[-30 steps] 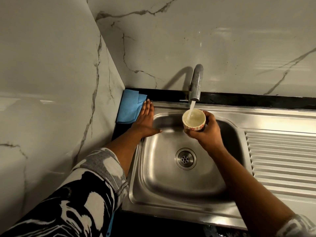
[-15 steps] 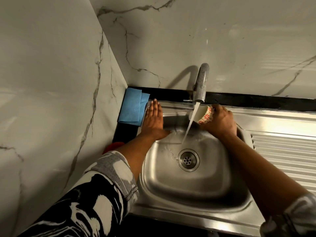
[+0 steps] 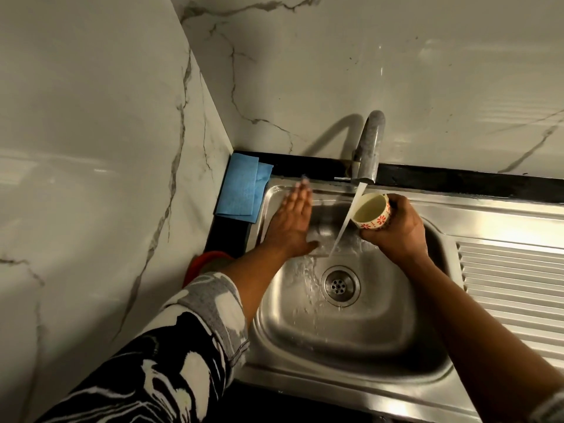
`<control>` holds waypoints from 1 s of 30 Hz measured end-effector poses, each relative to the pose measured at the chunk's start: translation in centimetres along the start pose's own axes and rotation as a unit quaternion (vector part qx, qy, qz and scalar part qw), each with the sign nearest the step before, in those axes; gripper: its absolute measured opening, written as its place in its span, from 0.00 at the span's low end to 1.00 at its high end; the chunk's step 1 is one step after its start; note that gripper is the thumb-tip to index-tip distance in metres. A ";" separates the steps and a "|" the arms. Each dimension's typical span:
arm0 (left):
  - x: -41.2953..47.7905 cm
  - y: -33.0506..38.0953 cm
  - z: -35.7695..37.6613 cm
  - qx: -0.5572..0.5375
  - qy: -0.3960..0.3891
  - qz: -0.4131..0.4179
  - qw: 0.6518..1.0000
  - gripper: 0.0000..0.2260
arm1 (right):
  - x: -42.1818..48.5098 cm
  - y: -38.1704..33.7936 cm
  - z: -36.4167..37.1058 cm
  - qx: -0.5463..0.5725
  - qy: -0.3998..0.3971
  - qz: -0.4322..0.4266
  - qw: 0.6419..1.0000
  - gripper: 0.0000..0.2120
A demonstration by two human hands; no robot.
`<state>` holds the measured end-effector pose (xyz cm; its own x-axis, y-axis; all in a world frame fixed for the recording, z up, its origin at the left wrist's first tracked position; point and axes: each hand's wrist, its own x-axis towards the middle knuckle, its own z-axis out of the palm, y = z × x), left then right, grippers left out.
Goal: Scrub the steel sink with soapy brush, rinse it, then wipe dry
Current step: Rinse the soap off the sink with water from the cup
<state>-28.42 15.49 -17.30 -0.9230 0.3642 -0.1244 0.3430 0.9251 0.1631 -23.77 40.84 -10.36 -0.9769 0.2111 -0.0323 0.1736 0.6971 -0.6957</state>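
Our left hand [image 3: 290,221] lies flat on the back-left wall of the sink [image 3: 351,337]; our right hand [image 3: 396,233] grips the cup [image 3: 370,210] beside the tap [image 3: 367,148] stream. A careless tip could soak the blue cloth [image 3: 242,189] at the desk's back-left corner

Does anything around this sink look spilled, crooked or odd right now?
Nothing looks damaged or spilled. One small thing: the tap's stream seems to fall past the tilted cup in the right hand, straight into the sink. The blue cloth lies flat beside it.
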 end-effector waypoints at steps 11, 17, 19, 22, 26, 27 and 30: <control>-1.1 -1.2 -0.3 0.015 0.000 -0.088 0.996 0.68 | -1.6 0.2 0.1 0.035 -0.009 0.000 0.999 0.45; -3.3 -2.0 -0.8 0.035 -0.006 -0.023 0.999 0.62 | -2.9 -1.4 0.7 0.090 -0.031 -0.001 0.995 0.43; -4.2 -1.4 -0.8 0.041 0.008 -0.074 0.996 0.61 | -3.3 -2.2 1.0 0.136 -0.046 0.016 0.989 0.42; -5.4 -0.1 -0.6 0.030 -0.038 -0.113 0.992 0.61 | -3.7 -3.1 1.2 0.225 -0.054 0.055 0.971 0.41; -6.6 1.8 -2.7 0.036 -0.048 -0.122 0.991 0.49 | -4.3 -3.2 0.8 0.256 -0.050 0.056 0.964 0.40; -7.1 2.1 -3.2 0.038 -0.035 -0.118 0.992 0.45 | -4.6 -2.8 0.6 0.243 -0.050 0.052 0.967 0.41; -10.1 2.5 -2.8 0.037 -0.030 -0.101 0.994 0.45 | -5.7 -1.3 0.1 0.190 -0.061 0.047 0.979 0.43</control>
<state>-18.77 13.83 -12.87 -0.9630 0.1739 -0.2057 0.1659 0.9846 0.0558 -18.43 38.64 -9.32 -0.9703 0.1622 -0.1794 0.2281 0.3676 -0.9015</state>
